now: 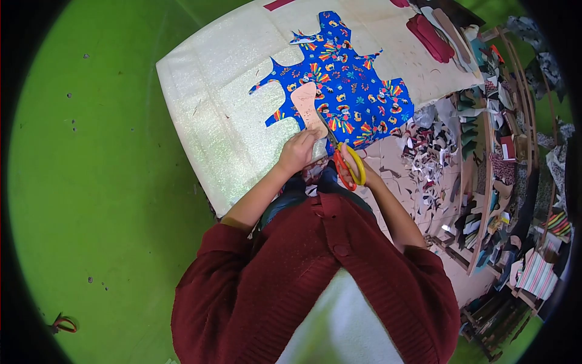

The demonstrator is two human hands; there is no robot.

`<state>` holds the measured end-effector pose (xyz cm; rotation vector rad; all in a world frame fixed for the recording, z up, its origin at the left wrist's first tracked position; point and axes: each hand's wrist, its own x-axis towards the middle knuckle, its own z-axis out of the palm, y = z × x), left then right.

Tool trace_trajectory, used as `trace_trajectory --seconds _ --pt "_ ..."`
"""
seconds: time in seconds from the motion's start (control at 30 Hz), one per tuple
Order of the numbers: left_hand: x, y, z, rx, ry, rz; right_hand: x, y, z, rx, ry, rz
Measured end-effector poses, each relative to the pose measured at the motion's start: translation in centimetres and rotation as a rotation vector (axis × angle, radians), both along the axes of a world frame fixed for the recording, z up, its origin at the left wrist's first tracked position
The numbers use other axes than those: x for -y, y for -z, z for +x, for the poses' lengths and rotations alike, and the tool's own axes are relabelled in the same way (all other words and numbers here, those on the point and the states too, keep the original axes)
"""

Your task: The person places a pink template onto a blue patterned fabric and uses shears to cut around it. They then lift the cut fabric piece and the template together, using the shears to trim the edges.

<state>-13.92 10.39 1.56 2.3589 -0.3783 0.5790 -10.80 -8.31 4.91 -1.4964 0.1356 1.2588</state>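
Blue printed fabric (pixel 364 91) with cut-out, curved edges lies on the pale covered table. On top of it rests a peach sole-shaped template (pixel 305 100), narrow in its middle. My left hand (pixel 297 150) pinches the near end of the template together with the fabric under it. Scissors (pixel 357 165) with one yellow and one red-orange handle loop are in my right hand (pixel 350 162), its fingers through the loops. Their blades point away from me and lie along the template's right side, at the fabric. How far the blades are apart is hard to make out.
Dark red shaped pieces (pixel 430 37) and grey and brown ones lie at the table's far right. Many scraps (pixel 427 158) cover the floor on the right, beside wooden racks (pixel 485 194) full of material. The sparkly table cover (pixel 206 121) extends left.
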Motion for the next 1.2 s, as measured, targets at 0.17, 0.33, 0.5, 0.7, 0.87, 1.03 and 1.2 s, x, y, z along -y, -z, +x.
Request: trace_trajectory --seconds 0.17,0.33,0.5,0.7,0.87,1.03,1.2 --pt "-0.1 -0.4 0.0 -0.026 -0.019 -0.024 -0.3 0.9 -1.0 0.046 0.056 0.055" --pt "-0.2 -0.6 0.2 -0.057 0.017 -0.031 -1.0 1.9 -0.4 -0.020 0.062 0.156" --pt "-0.2 -1.0 0.1 -0.054 -0.009 -0.058 -0.7 1.5 0.5 -0.052 0.009 0.056" --pt "-0.2 -1.4 0.1 -0.060 -0.032 -0.063 -0.5 0.8 0.3 0.107 0.024 -0.019" --pt "-0.2 -1.6 0.0 -0.089 -0.023 -0.103 -0.8 0.8 -0.2 0.110 0.008 0.007" --pt "-0.1 -1.5 0.3 -0.050 -0.048 -0.134 -2.1 0.8 0.3 0.005 0.077 0.116" --pt "-0.1 -1.9 0.3 -0.068 -0.066 -0.159 -1.9 0.5 0.5 0.055 0.055 0.034"
